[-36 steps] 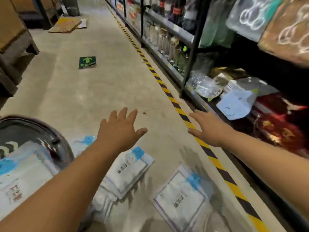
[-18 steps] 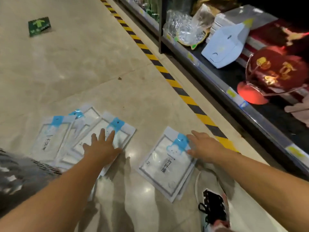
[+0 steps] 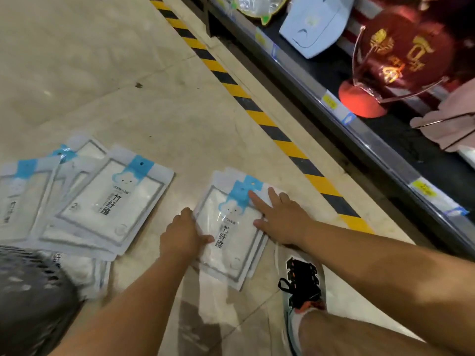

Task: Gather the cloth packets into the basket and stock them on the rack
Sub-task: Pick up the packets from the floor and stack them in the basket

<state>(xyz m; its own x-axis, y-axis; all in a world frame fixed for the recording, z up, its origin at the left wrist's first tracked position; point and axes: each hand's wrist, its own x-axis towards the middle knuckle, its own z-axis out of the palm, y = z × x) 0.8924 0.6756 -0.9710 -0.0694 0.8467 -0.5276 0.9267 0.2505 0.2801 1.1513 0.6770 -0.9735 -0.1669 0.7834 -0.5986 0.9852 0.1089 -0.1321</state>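
As both my hands meet on it, item one is the near stack of cloth packets (image 3: 231, 249): white pouches with blue header tabs, a cloud face and black characters, lying flat on the pale floor (image 3: 123, 80), edges slightly staggered.

Item two, my left hand (image 3: 183, 235): it grips the stack's left edge, thumb over the top face and fingers curled at the border.

Item three, my right hand (image 3: 280, 217): it lies flat on the stack's upper right corner, fingers straight, forefinger reaching the blue tab.

Item four, a fanned pile of cloth packets (image 3: 110, 199): same print, overlapping one another, to the left of the stack and apart from it.

Item five, the basket (image 3: 33, 304): dark mesh, blurred, at my lower left, its rim over the nearest of the fanned packets.

Item six, the rack shelf (image 3: 375, 140): low, to the right beyond the yellow-and-black hazard tape (image 3: 259, 116). It holds a red round item (image 3: 406, 52) in a clear cover, a pale blue item (image 3: 316, 24) and a pink cloth (image 3: 447, 129).

Item seven, my shoe (image 3: 303, 283): white with black lacing, just beside the stack's lower right corner.
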